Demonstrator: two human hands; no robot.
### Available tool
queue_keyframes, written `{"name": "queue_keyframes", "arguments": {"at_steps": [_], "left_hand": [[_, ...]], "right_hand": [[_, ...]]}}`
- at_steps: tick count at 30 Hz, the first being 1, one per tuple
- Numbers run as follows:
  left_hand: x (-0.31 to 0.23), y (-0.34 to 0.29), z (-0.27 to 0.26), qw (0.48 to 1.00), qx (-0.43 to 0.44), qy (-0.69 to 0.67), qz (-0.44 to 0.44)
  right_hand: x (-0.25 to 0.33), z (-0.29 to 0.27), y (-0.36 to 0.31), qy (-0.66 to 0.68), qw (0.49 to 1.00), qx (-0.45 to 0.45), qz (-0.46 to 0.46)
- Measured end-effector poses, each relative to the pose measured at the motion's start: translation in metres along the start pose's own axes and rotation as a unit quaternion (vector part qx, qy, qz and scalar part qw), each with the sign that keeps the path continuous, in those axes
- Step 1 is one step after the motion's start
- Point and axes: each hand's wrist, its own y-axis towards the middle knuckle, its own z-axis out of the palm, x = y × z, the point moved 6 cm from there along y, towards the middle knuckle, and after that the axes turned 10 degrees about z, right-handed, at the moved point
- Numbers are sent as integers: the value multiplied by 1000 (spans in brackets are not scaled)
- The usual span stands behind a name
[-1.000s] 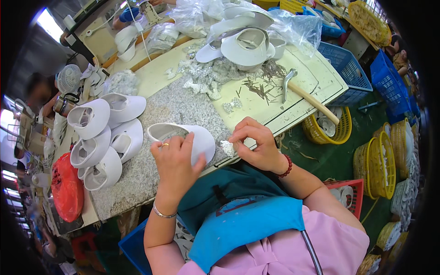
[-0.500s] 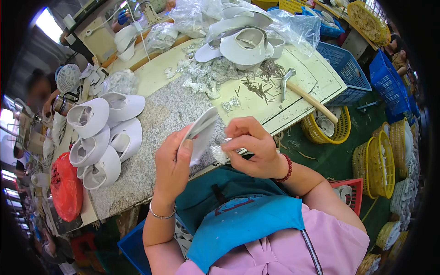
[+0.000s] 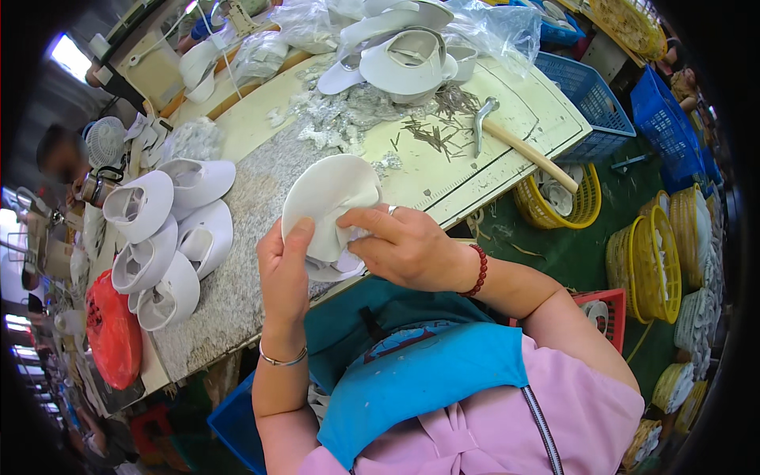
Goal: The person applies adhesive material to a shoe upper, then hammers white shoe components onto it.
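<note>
This is a workshop: a pale, scuffed worktable (image 3: 443, 178) bears a wooden-handled metal hammer (image 3: 526, 150) right of the upper centre and matching white curved pieces (image 3: 161, 210) at left; round yellow plastic baskets (image 3: 624, 269) crowd the right side.

Spreads wide as a pale cream worktable (image 3: 546, 103) with a speckled grey section (image 3: 226, 313); bears grouped white visor-shaped pieces (image 3: 165, 247), a rounded red plastic bag (image 3: 113, 340) beside them, crumpled silvery-white scraps (image 3: 344, 119), thin dark brown slivers (image 3: 438, 134), and a metal-headed, wooden-handled hammer (image 3: 522, 149).
</note>
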Motion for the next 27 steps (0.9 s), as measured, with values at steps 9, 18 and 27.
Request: {"name": "queue_keyframes", "arguments": {"at_steps": [9,18,27], "left_hand": [[-15,1,-5,968,9,225,115],[-33,-16,19,852,64,385,348],[-42,-17,14,911,93,301,267]], "right_hand": [[-16,-12,7,255,961,40,99],[-3,-27,32,359,920,11,153],[-26,4,26,333,910,94,228]]}}
